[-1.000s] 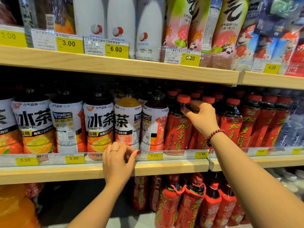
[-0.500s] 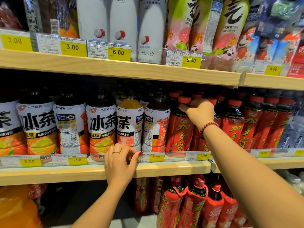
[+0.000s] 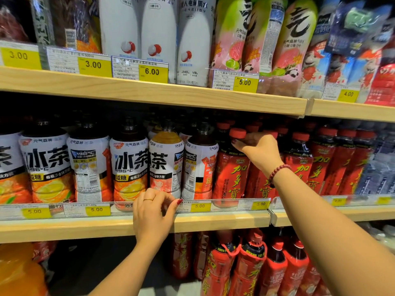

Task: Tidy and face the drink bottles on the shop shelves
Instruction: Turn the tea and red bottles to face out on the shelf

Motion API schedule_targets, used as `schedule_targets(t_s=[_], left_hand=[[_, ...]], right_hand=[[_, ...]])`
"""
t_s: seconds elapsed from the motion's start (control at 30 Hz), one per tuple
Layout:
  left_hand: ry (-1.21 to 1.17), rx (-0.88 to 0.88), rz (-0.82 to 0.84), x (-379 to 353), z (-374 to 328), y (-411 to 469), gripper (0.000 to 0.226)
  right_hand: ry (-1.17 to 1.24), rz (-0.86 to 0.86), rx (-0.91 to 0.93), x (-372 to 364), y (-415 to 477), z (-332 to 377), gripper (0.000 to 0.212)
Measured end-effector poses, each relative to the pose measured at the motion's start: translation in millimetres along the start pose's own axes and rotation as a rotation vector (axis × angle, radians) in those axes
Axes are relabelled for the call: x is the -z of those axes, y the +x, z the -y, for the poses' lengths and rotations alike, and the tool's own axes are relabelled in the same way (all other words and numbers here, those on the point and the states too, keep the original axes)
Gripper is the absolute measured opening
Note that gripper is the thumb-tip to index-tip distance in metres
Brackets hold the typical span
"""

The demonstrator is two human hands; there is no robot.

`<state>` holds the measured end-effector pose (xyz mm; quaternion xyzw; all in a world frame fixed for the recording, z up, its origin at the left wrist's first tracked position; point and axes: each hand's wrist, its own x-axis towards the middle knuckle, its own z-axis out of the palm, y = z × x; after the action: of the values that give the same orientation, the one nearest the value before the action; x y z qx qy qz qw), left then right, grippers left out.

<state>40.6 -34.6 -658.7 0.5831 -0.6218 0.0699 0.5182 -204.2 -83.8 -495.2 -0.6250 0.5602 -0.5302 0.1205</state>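
Right of centre, the right hand [image 3: 257, 151] clasps the neck of a red-labelled plastic drink bottle with a red cap [image 3: 232, 178], first of the red row on the middle pale wooden shelf [image 3: 213, 221]; its fingertips are hidden behind the neck. Lower centre, the left hand [image 3: 152, 212] curls over the clear plastic price rail [image 3: 224, 205] below a white-and-peach-labelled tea bottle [image 3: 165, 167]; its fingertips are out of sight, so whether it grasps rail or bottle cannot be told. The bluish bottles [image 3: 380, 167] at the right edge are blurred
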Motion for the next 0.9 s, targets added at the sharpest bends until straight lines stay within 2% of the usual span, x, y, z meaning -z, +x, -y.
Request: schedule_targets(t_s=[0.1,0.3,0.4,0.47,0.6,0.7,0.9], left_hand=[[-0.020,0.012,0.020,2,-1,1,0.019],[-0.050,-0.009,0.108,10,1,2,0.012],[-0.064,-0.062,0.191,20,4,4,0.013],[-0.062,-0.141,0.275,32,7,6,0.020],[0.141,-0.320,0.379,60,15,8,0.031],[0.241,-0.351,0.397,84,22,6,0.040],[0.434,-0.368,0.436,130,39,-7,0.049]], right_hand=[[-0.144,-0.034,0.084,-4,-8,0,0.021],[-0.298,0.056,0.143,-6,-27,-2,0.042],[-0.360,0.097,0.155,-3,-44,-8,0.049],[-0.394,0.107,0.236,1,-61,-13,0.056],[-0.523,0.120,0.414,1,-104,-23,0.058],[-0.547,0.149,0.510,-10,-138,-28,0.058],[-0.517,0.300,0.579,-62,-191,-32,0.058]])
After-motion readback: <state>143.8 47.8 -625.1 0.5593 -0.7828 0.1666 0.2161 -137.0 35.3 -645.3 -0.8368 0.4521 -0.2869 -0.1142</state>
